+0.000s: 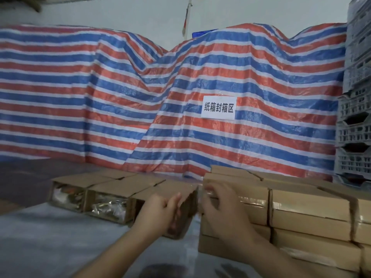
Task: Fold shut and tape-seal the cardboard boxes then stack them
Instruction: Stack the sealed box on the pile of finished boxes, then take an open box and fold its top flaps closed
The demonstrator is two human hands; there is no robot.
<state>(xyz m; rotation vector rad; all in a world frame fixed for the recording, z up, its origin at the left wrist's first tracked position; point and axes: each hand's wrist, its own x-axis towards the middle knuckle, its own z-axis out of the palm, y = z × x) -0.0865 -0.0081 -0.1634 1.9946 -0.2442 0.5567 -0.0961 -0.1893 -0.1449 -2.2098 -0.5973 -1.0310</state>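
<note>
gripping the end of a brown cardboard box [176, 199], the left hand [158, 209] curls round its open flaps. the right hand [218, 205] rests curled on stacked sealed brown boxes [301, 213]; its grip is unclear.

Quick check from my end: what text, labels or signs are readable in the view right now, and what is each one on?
"纸箱封箱区": black characters on the white paper sign fixed to the striped tarp.
Cardboard boxes: no print that I can read.
Nothing else legible.
</note>
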